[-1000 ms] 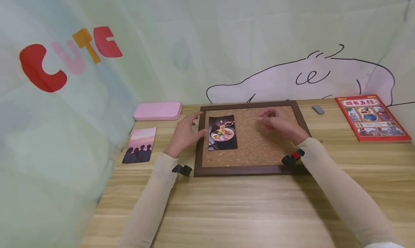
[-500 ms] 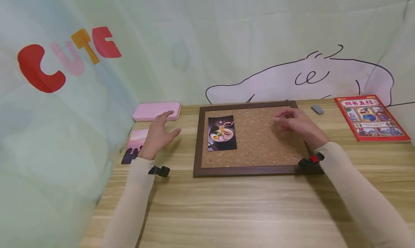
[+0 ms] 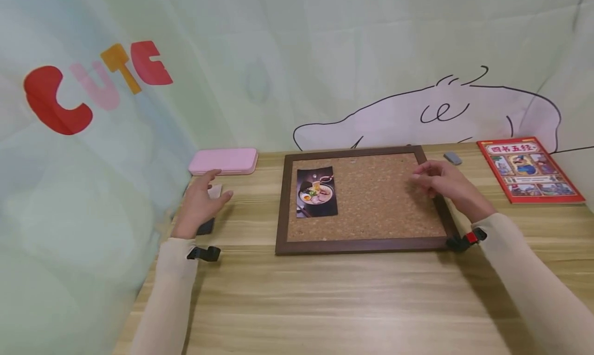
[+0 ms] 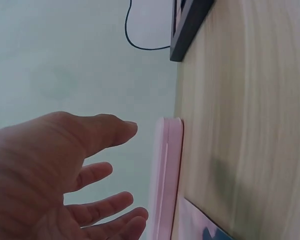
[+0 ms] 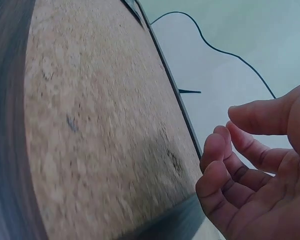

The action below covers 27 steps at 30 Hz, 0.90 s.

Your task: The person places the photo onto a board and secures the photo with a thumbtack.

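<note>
My left hand (image 3: pixel 198 205), fingers spread, hovers over a photo of silhouettes under a pink sky (image 4: pixel 192 224) at the left of the table, covering much of it in the head view. Its fingertips lie just in front of a pink pencil case (image 3: pixel 224 161). My right hand (image 3: pixel 447 182) is above the right side of a cork board (image 3: pixel 376 200) in a dark brown frame. Its fingers are loosely curled, thumb near the index finger, and nothing shows between them. On the board's left part lies a photo of a ramen bowl (image 3: pixel 317 192), a pin near its top.
A small grey eraser (image 3: pixel 452 158) lies beyond the board's right corner. Farther right is a red book (image 3: pixel 529 169) with a comic-style cover. A printed curtain (image 3: pixel 260 61) hangs behind and along the left of the wooden table (image 3: pixel 325 298).
My left hand has moved left from the board's left edge to over the silhouette photo. My right hand has drawn right across the cork toward the frame's right side. The ramen photo stays put.
</note>
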### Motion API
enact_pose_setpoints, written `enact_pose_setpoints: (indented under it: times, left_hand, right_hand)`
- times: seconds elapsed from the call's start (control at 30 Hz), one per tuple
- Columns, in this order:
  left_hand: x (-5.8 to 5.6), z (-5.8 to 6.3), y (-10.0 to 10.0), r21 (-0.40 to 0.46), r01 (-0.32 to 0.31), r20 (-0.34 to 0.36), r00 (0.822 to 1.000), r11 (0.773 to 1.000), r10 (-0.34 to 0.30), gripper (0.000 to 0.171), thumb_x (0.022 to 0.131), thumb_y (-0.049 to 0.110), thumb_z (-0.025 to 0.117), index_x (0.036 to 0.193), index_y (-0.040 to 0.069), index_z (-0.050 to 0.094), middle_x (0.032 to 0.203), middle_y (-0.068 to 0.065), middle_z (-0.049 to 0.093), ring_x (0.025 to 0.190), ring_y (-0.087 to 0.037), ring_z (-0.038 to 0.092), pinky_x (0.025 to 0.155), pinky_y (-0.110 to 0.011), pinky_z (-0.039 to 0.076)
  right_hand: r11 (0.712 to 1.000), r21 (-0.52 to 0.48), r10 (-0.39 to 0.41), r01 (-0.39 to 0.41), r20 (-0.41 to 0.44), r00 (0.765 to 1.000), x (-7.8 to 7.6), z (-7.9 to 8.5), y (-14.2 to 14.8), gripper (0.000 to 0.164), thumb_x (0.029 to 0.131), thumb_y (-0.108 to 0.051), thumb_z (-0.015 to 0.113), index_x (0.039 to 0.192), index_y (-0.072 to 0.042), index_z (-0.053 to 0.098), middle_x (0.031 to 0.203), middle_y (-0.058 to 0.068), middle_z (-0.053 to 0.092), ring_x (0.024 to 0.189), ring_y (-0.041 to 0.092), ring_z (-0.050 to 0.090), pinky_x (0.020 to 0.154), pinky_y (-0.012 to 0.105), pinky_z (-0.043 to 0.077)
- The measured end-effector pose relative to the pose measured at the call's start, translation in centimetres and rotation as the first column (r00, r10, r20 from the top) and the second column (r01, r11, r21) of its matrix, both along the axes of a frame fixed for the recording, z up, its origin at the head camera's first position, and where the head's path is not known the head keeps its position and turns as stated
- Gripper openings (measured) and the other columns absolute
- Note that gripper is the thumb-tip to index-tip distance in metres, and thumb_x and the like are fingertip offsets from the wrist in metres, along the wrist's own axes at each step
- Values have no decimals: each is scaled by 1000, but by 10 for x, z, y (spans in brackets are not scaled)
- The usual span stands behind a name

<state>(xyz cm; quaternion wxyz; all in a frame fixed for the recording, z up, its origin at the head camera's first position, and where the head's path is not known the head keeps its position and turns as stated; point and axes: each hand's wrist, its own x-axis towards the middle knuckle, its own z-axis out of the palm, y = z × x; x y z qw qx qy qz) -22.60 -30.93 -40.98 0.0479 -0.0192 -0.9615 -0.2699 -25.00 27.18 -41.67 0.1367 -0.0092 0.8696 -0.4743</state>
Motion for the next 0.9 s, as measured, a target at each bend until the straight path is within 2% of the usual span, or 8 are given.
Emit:
enact_pose_setpoints:
  times: [0.3,0.5,0.67,0.9]
  left_hand:
    - [4,-10,-15,41,-21,2,1000,999,21,69,100,22,73,159,-2,45,152,-42,51,135,-60,55,110,-69,48]
    - [9,-14,-26,23,-81,10,997,996,81,66,100,22,72,157,-1,47,152,-40,53,134,-57,59,110,-66,49]
    - [15,-16,-34,23,-121,47,992,992,119,67,101,24,71,158,0,47,152,-39,51,134,-56,59,110,-65,50]
    - [20,-21,-43,-23,-133,30,991,991,134,60,100,25,71,150,-3,55,147,-41,54,124,-55,63,103,-66,52]
  right_hand:
    - [999,15,-37,37,3,999,11,-2,23,41,109,-31,61,135,1,56,92,-7,64,83,8,59,72,28,55]
    - [999,30,-42,42,-2,999,13,-6,37,39,111,-27,57,133,5,56,89,-10,62,81,5,59,73,27,55]
    - [994,97,-43,44,-9,999,15,-6,46,39,111,-25,54,134,7,56,92,-3,62,83,8,56,72,28,54]
    - [991,120,-57,53,27,998,19,-11,60,40,112,-28,54,135,5,55,94,0,62,85,11,56,73,28,54]
